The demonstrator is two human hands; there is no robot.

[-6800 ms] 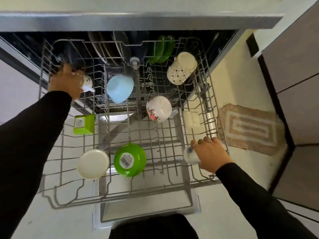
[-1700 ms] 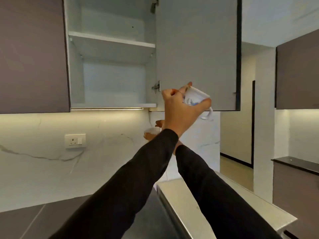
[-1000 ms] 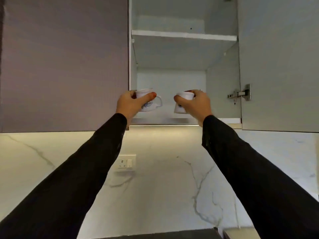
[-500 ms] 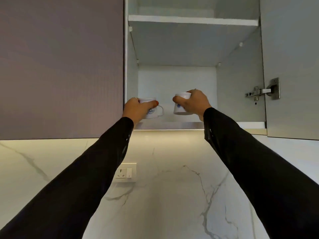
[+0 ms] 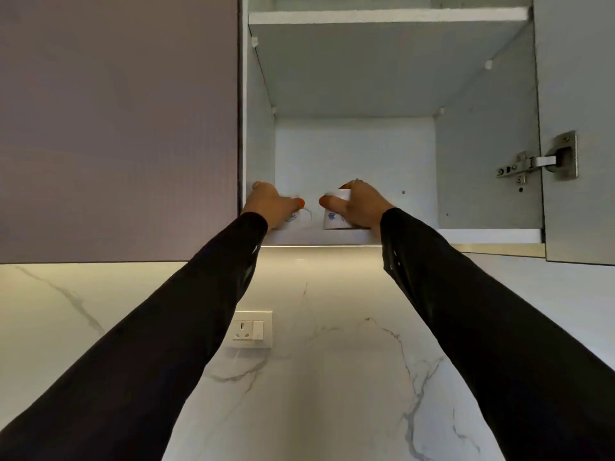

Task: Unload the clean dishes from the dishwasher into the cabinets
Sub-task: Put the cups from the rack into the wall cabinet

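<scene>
Both arms reach up into an open wall cabinet. My left hand [image 5: 271, 204] is closed over a white cup with a blue print [image 5: 296, 220], which sits low at the left of the bottom shelf [image 5: 489, 235]; only its handle and lower side show. My right hand [image 5: 361, 204] grips a second white cup with a blue print [image 5: 336, 216] from the right side, its base at shelf level. The two cups stand side by side, a small gap apart.
The cabinet's upper shelf [image 5: 386, 16] is bare from below. Its open door [image 5: 579, 128] hangs at the right with a metal hinge [image 5: 539, 161]. A shut brown door [image 5: 116, 128] is on the left. A wall socket [image 5: 252, 329] sits on the marble backsplash below.
Both hands have pushed the cups deeper and lower onto the bottom shelf. The view has moved closer to the cabinet.
</scene>
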